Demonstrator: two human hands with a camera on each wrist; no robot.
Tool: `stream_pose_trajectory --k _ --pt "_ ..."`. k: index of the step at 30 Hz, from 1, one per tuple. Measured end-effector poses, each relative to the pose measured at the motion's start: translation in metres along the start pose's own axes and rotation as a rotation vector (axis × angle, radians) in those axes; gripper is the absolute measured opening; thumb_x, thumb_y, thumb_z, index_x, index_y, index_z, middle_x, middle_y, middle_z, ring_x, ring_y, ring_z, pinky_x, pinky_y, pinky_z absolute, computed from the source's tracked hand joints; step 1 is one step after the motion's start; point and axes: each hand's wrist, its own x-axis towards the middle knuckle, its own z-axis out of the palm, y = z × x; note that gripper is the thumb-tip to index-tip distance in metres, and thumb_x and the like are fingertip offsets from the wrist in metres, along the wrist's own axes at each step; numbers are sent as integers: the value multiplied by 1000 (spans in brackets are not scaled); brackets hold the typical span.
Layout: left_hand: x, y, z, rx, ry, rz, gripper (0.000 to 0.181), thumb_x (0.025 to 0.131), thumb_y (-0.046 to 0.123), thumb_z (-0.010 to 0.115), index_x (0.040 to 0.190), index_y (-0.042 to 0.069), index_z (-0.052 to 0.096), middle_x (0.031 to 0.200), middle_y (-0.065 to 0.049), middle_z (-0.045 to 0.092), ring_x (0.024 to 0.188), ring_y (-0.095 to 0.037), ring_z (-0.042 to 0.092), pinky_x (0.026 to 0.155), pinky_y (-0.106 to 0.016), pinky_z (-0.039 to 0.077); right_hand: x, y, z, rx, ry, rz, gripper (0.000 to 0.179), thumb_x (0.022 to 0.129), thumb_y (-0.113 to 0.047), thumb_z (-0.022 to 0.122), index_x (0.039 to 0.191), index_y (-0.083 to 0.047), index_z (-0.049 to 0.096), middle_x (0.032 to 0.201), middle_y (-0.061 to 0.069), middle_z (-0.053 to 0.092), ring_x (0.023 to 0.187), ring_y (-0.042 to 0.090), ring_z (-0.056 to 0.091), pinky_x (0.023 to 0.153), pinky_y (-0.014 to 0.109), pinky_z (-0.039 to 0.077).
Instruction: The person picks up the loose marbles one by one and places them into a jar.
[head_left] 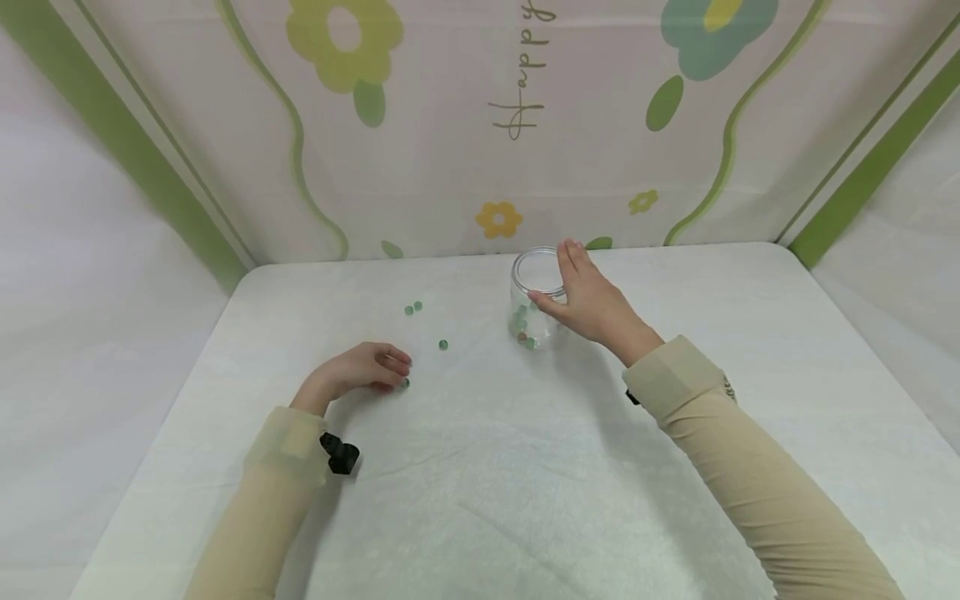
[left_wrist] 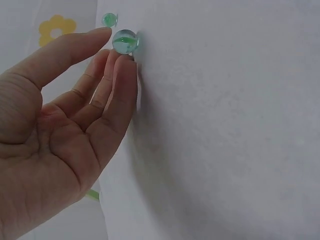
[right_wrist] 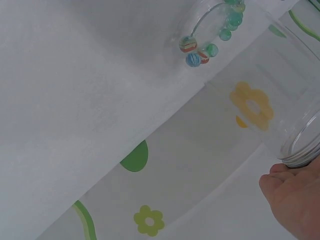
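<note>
My left hand [head_left: 367,368] is low over the left part of the table. Its thumb and loosely bent fingers are around a clear green-swirled glass marble [left_wrist: 125,41] at the fingertips, which looks to be on the cloth. Another green marble [left_wrist: 109,19] lies just beyond. My right hand [head_left: 596,304] rests against the rim of a clear glass jar [head_left: 542,287], fingers straight along its right side and thumb across the front. The jar stands upright with several marbles at its bottom, mostly green; a blue marble [right_wrist: 193,59] and red-striped ones show in the right wrist view.
Three loose green marbles lie between the left hand and the jar: one [head_left: 443,344] nearer, two [head_left: 413,308] farther back. A white cloth covers the table [head_left: 480,500]. A flower-printed curtain [head_left: 435,167] hangs behind its back edge.
</note>
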Motion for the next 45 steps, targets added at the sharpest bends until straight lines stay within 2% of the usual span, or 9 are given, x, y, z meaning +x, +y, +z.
stream_pose_trajectory --k 9,16,21,25,29,35,42,45 --pt "1 0 1 60 -11 30 42 88 10 65 125 -5 52 118 -17 63 88 -7 61 78 -21 53 0 0 0 -1 -6 8 95 94 -61 40 151 1 -3 161 17 -7 150 30 -6 123 50 12" --pt "2 0 3 89 5 19 38 90 11 62 123 -4 55 116 -16 64 88 -9 60 77 -20 52 0 0 1 3 3 2 94 94 -61 40 151 1 -2 161 18 -5 150 30 -5 123 49 13" --pt "1 -1 4 62 32 7 37 91 16 62 123 -2 56 113 -13 65 89 -11 62 80 -23 53 0 0 2 -1 9 -2 94 95 -60 40 151 2 -2 161 19 -4 150 30 -5 123 50 12" --pt "2 -2 2 12 52 1 40 92 22 62 125 1 55 117 -13 63 92 -12 62 84 -26 53 -1 0 2 -6 10 1 94 95 -60 41 151 2 -2 161 19 -3 150 31 -5 123 50 13" --pt "4 -1 2 -58 78 -4 45 93 24 61 131 2 51 125 -15 60 98 -14 61 91 -29 53 0 0 2 -10 12 3 94 95 -59 42 151 2 -1 161 19 -3 150 30 -5 123 50 13" --pt "5 7 1 -243 107 23 49 97 19 56 140 0 41 137 -19 50 120 -21 56 106 -33 47 0 -1 1 -13 8 4 94 95 -59 42 151 2 -2 161 19 -3 150 30 -5 123 50 13" --pt "9 23 5 -463 202 71 53 98 13 52 146 -1 32 134 -16 49 105 -6 58 93 -17 53 -1 -1 0 -7 8 1 94 95 -59 42 151 3 -1 161 19 -3 150 30 -5 123 50 13" --pt "11 30 7 -556 236 84 54 98 11 52 147 0 30 129 -11 49 106 -7 55 89 -14 53 -1 -1 0 -3 5 4 94 95 -59 42 151 3 -1 161 18 -5 150 30 -5 124 49 12"
